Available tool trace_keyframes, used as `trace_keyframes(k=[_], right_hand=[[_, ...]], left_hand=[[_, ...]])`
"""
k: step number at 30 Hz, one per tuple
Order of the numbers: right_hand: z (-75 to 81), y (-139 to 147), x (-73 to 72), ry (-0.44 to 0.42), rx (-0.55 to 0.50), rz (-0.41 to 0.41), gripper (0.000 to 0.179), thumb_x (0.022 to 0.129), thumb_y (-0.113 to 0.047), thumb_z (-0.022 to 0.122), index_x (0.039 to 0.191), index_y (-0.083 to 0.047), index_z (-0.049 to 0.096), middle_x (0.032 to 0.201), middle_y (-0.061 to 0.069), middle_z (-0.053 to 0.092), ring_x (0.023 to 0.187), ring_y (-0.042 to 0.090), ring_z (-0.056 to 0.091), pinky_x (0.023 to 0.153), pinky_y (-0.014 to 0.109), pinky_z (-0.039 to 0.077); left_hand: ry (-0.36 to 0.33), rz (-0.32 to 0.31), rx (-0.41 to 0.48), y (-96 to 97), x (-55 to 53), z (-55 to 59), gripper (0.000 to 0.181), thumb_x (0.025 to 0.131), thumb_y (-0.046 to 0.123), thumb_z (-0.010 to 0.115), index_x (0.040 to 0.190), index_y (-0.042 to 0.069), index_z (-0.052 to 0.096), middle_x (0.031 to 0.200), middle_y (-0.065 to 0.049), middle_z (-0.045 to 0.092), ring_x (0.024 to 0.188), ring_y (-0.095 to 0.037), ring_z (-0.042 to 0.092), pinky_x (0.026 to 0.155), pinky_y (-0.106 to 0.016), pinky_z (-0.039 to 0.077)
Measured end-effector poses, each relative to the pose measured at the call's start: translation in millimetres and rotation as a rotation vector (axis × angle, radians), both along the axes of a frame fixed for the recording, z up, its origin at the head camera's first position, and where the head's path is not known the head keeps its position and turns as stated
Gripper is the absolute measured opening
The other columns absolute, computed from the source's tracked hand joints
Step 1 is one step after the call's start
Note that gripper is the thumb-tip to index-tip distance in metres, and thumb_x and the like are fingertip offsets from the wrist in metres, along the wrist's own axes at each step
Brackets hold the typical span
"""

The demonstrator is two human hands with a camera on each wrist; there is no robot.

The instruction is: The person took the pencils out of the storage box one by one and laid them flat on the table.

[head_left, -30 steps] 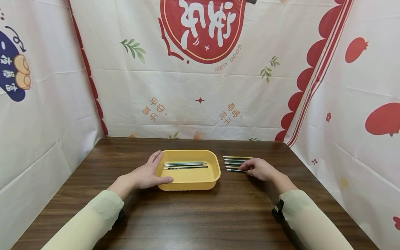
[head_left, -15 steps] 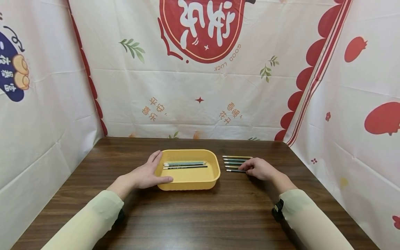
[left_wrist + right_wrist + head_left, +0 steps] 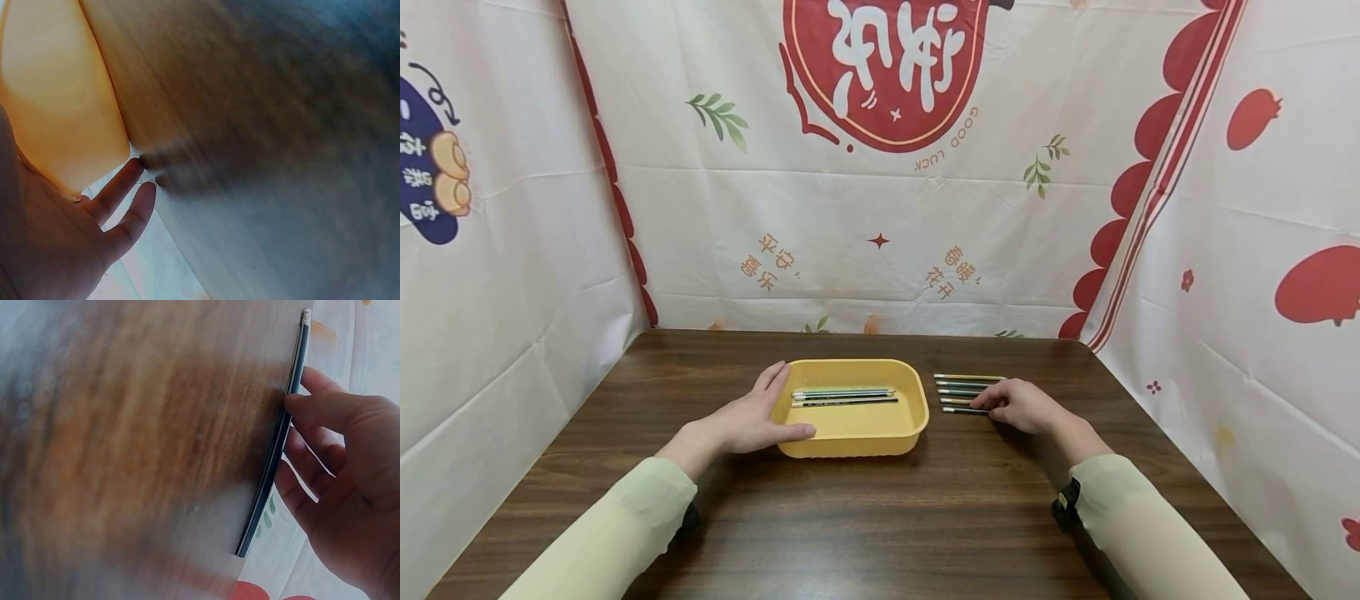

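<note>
A yellow plastic tray (image 3: 850,447) stands on the table with a few pencils (image 3: 845,392) lying lengthwise in it. My left hand (image 3: 752,421) rests against the tray's left end, thumb along the near rim and fingers spread along the side. In the left wrist view, two fingertips extend past the tray's lower corner. To the right of the tray, several pencils (image 3: 962,384) lie in a row, their white eraser ends pointing left. At the nearest one, a dark pencil (image 3: 275,447), my right hand (image 3: 1024,406) pinches with thumb and fingertips. That pencil's right end is hidden by the hand in the head view.
The dark wood table (image 3: 865,525) is enclosed by printed white cloth: a back panel (image 3: 865,225), a left panel (image 3: 512,275) and a right panel (image 3: 1217,283). Table surface shows between the tray and the row of pencils, and in front of both.
</note>
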State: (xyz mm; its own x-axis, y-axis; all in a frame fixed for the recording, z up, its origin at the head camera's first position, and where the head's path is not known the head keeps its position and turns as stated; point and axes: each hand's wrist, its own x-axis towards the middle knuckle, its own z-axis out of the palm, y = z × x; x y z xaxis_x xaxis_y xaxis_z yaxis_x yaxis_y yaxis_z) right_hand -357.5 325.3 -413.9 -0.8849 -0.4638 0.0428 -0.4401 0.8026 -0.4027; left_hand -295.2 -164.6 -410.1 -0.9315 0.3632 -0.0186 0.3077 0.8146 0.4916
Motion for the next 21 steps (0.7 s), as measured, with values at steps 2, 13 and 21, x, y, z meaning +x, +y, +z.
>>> trace_keyframes(k=[2,13,21], right_hand=[[0.4,0,-0.1,-0.002,-0.008,0.001,0.031,0.09,0.002,0.068,0.11,-0.019,0.08,0.108,0.0,0.075,0.092,0.016,0.058,0.079,0.033,0.048],[12.1,-6,3.3,-0.005,-0.08,-0.039,0.026,0.093,-0.004,0.069,0.116,-0.013,0.076,0.109,0.007,0.075,0.092,0.015,0.06,0.081,0.035,0.051],[23.2,-27,12.2,0.024,-0.18,0.0,0.024,0.093,-0.005,0.069,0.116,-0.012,0.075,0.107,0.011,0.075,0.095,0.015,0.065,0.08,0.03,0.052]], left_hand=[[0.001,-0.004,0.001,-0.4,0.1,0.1,0.127,0.079,0.083,0.062,0.165,0.014,0.0,0.172,-0.006,-0.005,0.146,-0.038,0.039,0.114,-0.056,0.039],[0.004,-0.009,-0.001,-0.6,-0.1,0.3,0.127,0.079,0.083,0.061,0.165,0.013,0.0,0.172,-0.007,-0.005,0.147,-0.038,0.037,0.114,-0.056,0.038],[-0.002,-0.008,0.002,-0.4,0.2,0.2,0.127,0.079,0.083,0.061,0.165,0.015,0.0,0.172,-0.006,-0.005,0.147,-0.038,0.036,0.114,-0.057,0.037]])
